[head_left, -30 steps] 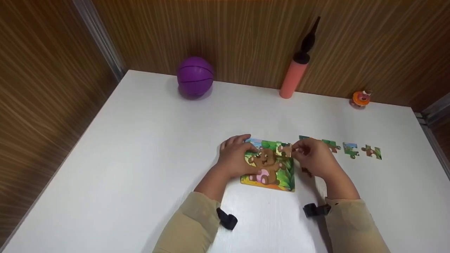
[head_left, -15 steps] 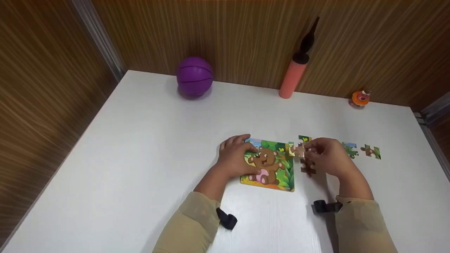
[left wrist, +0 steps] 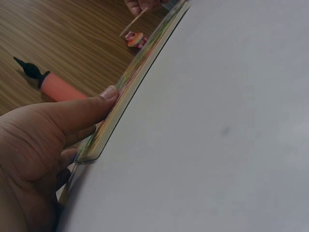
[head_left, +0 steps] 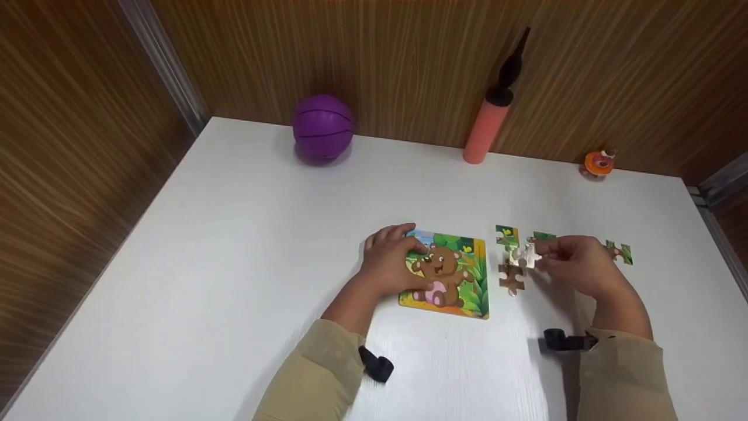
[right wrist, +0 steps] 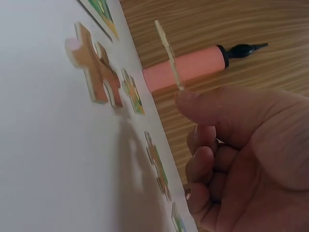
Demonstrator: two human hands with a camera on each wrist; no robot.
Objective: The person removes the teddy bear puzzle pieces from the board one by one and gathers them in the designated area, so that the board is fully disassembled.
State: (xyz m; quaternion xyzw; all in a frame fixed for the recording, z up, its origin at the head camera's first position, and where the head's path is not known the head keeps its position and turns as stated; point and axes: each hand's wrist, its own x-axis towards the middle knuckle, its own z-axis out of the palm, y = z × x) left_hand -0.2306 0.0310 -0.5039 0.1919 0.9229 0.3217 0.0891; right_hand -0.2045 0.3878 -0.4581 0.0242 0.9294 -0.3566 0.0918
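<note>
My left hand (head_left: 391,263) holds the left side of a square puzzle board (head_left: 461,286) picturing a brown bear; its thumb lies along the board's near edge in the left wrist view. To the right, my right hand (head_left: 581,266) pinches a jigsaw piece (head_left: 526,256) between thumb and forefinger. Seen edge-on in the right wrist view, this piece (right wrist: 169,53) is raised off the table. Near it lie a piece with a yellow bird (head_left: 508,235), a brown piece (head_left: 512,279) and a green-topped piece (head_left: 544,235). The right hand hides another loose piece.
One more loose jigsaw piece (head_left: 620,252) lies right of the right hand. Along the back wall stand a purple ball (head_left: 323,127), a coral hand pump (head_left: 487,131) with a black nozzle, and a small orange figurine (head_left: 599,163). The white table (head_left: 234,234) meets wood-grain walls.
My right hand has moved right, carrying the pinched piece from over the board's upper right corner to above the loose pieces. The left hand and the board have stayed put.
</note>
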